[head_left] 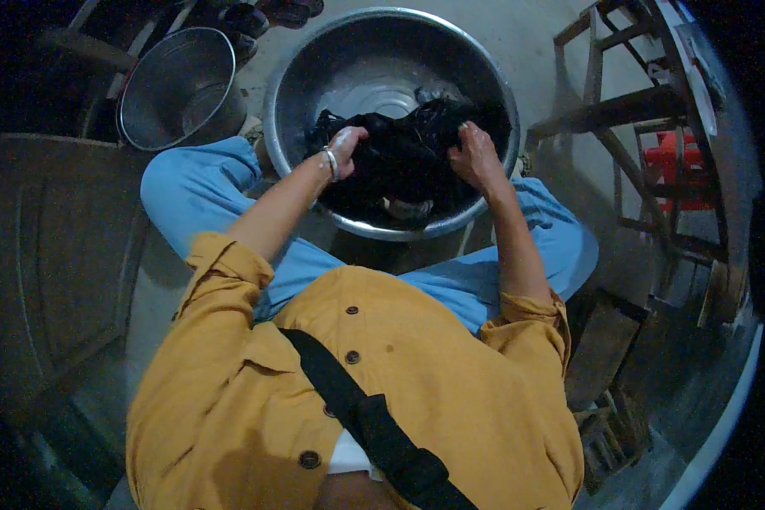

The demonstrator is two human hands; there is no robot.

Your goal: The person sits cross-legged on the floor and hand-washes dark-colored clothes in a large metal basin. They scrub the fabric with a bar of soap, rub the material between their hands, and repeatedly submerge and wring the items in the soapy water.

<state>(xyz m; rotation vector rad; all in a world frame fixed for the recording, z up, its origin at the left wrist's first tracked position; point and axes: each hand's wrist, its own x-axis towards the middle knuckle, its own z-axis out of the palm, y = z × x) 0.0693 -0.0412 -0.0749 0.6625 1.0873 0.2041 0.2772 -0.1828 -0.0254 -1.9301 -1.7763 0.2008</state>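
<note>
Just beyond the blue trousers (204, 191) is a wide metal basin (391, 229). In it lies the black cloth (391, 174), between both hands and nearer than them. The left hand (344, 153) grips its left side, the right hand (476, 157) its right, fingers curled. Farther left stands a metal bucket (166, 93).

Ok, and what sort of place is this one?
Probably a dim room in a home, perhaps a utility or storage corner. A large metal basin sits in front of the person, a smaller metal tub to its left, and a wooden frame stands on the right.
</note>
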